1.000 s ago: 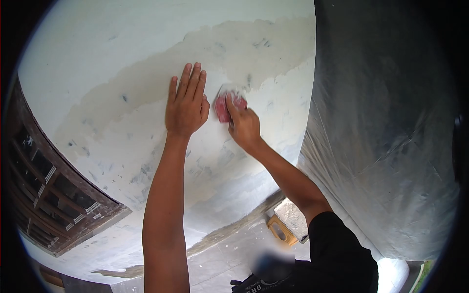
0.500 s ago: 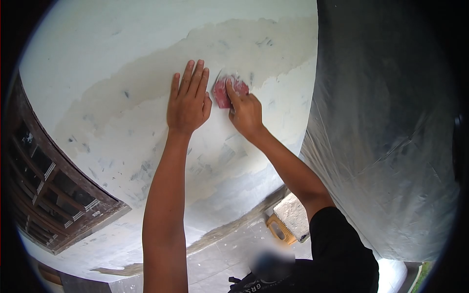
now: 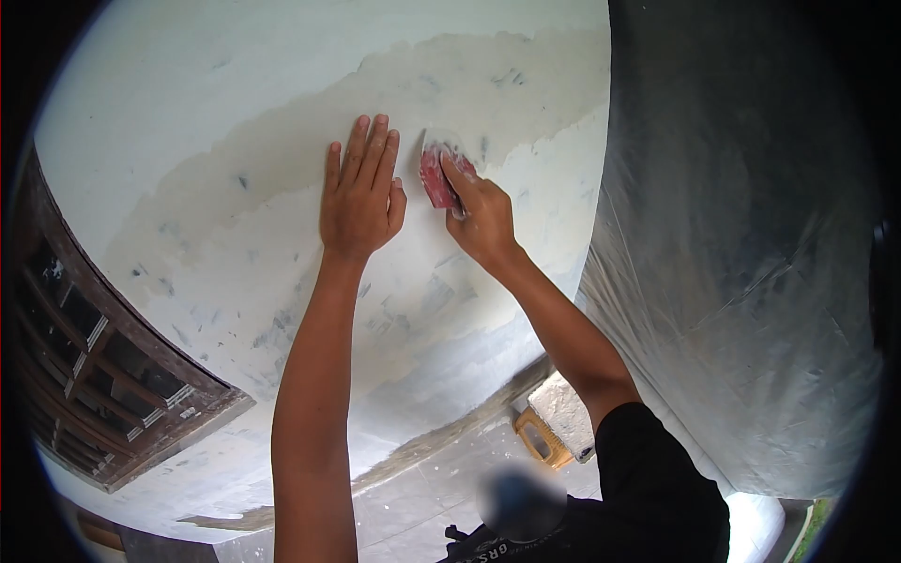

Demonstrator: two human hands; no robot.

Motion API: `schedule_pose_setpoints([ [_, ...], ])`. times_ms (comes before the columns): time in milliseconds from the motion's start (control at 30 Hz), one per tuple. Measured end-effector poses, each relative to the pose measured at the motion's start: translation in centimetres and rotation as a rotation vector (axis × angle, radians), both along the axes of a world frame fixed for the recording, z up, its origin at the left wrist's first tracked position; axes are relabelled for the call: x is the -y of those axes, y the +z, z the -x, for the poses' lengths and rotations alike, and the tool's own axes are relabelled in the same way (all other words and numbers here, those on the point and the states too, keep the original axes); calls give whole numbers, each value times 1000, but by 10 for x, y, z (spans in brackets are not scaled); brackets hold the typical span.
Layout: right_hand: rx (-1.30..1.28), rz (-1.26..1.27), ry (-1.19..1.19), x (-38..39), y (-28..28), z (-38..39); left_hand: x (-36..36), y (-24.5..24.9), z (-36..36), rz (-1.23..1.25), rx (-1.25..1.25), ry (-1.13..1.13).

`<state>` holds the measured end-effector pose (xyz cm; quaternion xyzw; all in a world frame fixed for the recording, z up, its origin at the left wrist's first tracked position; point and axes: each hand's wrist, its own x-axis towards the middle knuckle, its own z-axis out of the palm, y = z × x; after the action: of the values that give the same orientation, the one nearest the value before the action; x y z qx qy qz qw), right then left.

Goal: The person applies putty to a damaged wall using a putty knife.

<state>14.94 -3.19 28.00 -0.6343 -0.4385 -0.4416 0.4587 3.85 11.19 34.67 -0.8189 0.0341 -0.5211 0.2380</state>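
My left hand (image 3: 363, 192) lies flat on the white wall (image 3: 282, 225), fingers stretched upward and slightly apart, holding nothing. Just to its right, my right hand (image 3: 481, 211) grips a red scraper (image 3: 437, 178) smeared with white paste. The scraper's pale upper edge is against or close to the wall; exact contact cannot be made out. Around both hands the wall shows a damp-looking beige band and scattered grey marks.
A dark wooden window frame (image 3: 169, 436) with bars is at the left. Grey plastic sheeting (image 3: 732, 253) hangs at the right. Below, a yellow-handled tool (image 3: 537, 439) and a whitish block (image 3: 565, 413) rest near the tiled floor (image 3: 413, 511).
My right hand has shifted slightly right and turned, and the red scraper is tilted more edge-on with more of its pale edge showing. My left hand has barely moved.
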Motion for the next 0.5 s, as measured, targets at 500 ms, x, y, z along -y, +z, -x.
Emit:
schedule_pose_setpoints([
  [500, -17, -98, -54, 17, 19, 16, -20, -10, 27, 39, 73, -134],
])
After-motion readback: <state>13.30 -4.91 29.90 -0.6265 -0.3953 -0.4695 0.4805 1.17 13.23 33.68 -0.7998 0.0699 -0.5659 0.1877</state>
